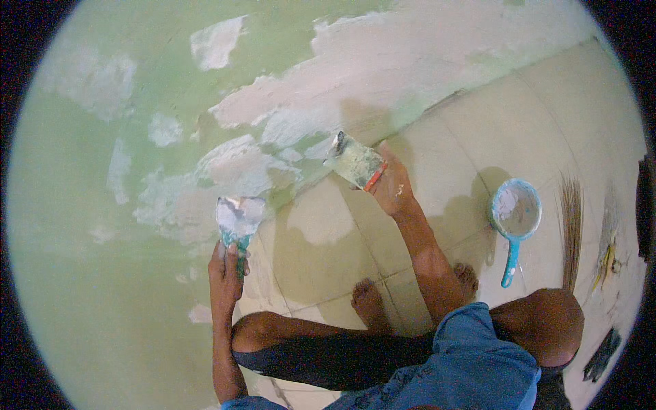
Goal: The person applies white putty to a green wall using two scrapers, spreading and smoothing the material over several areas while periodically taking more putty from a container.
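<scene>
My left hand (225,270) is closed round the teal handle of a putty knife (239,217), with pale putty on its blade, held beside the green wall. My right hand (393,181) grips a wider scraper (352,160) with a red strip along its near end and a smudged metal blade, near the foot of the wall. White and pinkish filler patches (236,167) cover parts of the green wall (82,287). A light blue dipper (506,205) holding pale putty rests on the tiled floor (328,246), to the right of my right hand.
My bare feet and bent knees are on the tiles below my hands. At the right lie a stick broom (571,232), another yellowish, dirty tool or bundle (608,266) and a dark object (601,352). The seam between wall and floor runs diagonally toward the upper right.
</scene>
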### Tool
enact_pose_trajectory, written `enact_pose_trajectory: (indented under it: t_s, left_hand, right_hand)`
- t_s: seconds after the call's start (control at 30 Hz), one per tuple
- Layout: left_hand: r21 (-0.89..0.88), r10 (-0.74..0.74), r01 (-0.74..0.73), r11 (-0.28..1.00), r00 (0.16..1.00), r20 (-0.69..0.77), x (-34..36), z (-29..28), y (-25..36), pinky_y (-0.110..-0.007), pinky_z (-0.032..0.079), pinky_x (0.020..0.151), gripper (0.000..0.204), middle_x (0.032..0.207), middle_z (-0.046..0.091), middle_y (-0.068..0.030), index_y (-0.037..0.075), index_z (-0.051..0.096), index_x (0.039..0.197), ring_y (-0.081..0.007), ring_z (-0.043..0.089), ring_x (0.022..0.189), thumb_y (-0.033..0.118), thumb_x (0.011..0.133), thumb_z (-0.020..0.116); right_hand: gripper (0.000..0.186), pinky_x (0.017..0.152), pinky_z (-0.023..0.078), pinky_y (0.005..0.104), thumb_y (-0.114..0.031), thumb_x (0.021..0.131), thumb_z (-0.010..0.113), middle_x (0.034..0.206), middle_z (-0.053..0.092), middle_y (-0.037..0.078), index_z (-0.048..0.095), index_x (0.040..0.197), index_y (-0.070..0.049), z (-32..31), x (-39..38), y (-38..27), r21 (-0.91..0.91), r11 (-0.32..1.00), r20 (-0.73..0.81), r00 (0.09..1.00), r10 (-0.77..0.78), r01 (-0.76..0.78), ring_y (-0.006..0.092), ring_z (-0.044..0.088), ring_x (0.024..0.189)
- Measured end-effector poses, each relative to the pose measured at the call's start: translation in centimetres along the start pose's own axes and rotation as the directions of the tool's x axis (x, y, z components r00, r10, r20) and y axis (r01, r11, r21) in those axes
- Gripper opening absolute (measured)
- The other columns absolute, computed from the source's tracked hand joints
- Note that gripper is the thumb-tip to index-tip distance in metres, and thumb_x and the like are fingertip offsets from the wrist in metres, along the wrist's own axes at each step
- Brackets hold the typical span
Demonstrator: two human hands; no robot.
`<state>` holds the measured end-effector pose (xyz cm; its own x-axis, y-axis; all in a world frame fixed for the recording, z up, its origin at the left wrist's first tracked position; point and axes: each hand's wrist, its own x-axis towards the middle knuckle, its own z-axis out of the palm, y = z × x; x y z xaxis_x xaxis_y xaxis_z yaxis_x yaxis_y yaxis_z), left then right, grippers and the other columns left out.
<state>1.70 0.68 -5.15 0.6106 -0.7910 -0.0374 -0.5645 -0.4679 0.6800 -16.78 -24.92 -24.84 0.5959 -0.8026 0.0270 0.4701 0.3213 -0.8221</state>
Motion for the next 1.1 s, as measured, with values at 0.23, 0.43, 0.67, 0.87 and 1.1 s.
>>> enact_pose_trajectory:
  t_s: [0.23, 0.43, 0.67, 0.87, 1.1]
  left_hand:
    - [0.013, 0.003, -0.004, 1.000, 0.999, 0.048, 3.3, -0.7, 0.8, -0.027, 0.040, 0.051, 0.029, 0.074, 0.056, -0.0044, 0.003, 0.054, 0.100, -0.0109, 0.051, 0.057, 0.029, 0.101, 0.041]
    - [0.017, -0.052, 0.051, 0.999, 0.998, 0.045, 3.5, -1.1, 1.6, -0.026, 0.040, 0.051, 0.026, 0.079, 0.059, -0.0052, 0.003, 0.053, 0.101, -0.0105, 0.051, 0.057, 0.027, 0.101, 0.042]
    - [0.005, -0.051, 0.051, 0.999, 0.997, 0.064, 3.5, -1.3, 1.1, -0.025, 0.041, 0.051, 0.026, 0.079, 0.060, -0.0059, 0.003, 0.054, 0.102, -0.0105, 0.052, 0.057, 0.027, 0.101, 0.043]
    - [-0.050, -0.076, 0.081, 0.995, 0.994, 0.082, 3.7, -2.0, -0.3, -0.026, 0.042, 0.051, 0.027, 0.078, 0.060, -0.0058, 0.002, 0.054, 0.101, -0.0110, 0.052, 0.058, 0.028, 0.101, 0.045]
    - [0.035, -0.139, 0.136, 0.990, 0.984, 0.109, 3.9, -2.5, 0.2, -0.025, 0.042, 0.052, 0.028, 0.078, 0.060, -0.0050, 0.003, 0.054, 0.103, -0.0107, 0.053, 0.058, 0.030, 0.100, 0.046]
  right_hand:
    - [0.056, 0.095, 0.042, 0.0534, -0.036, 0.090, 0.050, 0.139, 0.045, 0.017, 0.043, 0.137, -0.006, -3.5, 1.3, -2.1, 0.941, 0.333, 0.072, 0.997, -0.019, -0.062, 0.0364, 0.045, 0.124]
    - [0.063, 0.099, 0.039, 0.0545, -0.034, 0.090, 0.050, 0.148, 0.033, 0.019, 0.033, 0.144, -0.007, -4.1, 1.4, -2.5, 0.966, 0.238, 0.136, 0.978, -0.160, -0.095, 0.0429, 0.038, 0.130]
    - [0.067, 0.103, 0.038, 0.0476, -0.024, 0.086, 0.063, 0.145, 0.037, 0.019, 0.034, 0.142, -0.003, -5.9, 2.3, -3.4, 0.527, 0.810, -0.245, 0.959, -0.145, 0.257, 0.0350, 0.040, 0.130]
    - [0.077, 0.103, 0.040, 0.0411, -0.017, 0.080, 0.073, 0.138, 0.042, 0.020, 0.032, 0.145, -0.008, -10.7, 7.7, -5.9, -0.887, 0.417, -0.225, 0.601, -0.767, 0.200, 0.0377, 0.041, 0.128]
    - [0.078, 0.099, 0.041, 0.0443, -0.016, 0.078, 0.075, 0.136, 0.038, 0.024, 0.037, 0.145, -0.022, -13.9, 12.8, -5.7, -0.996, 0.086, -0.079, 0.527, -0.846, -0.012, 0.0402, 0.044, 0.120]
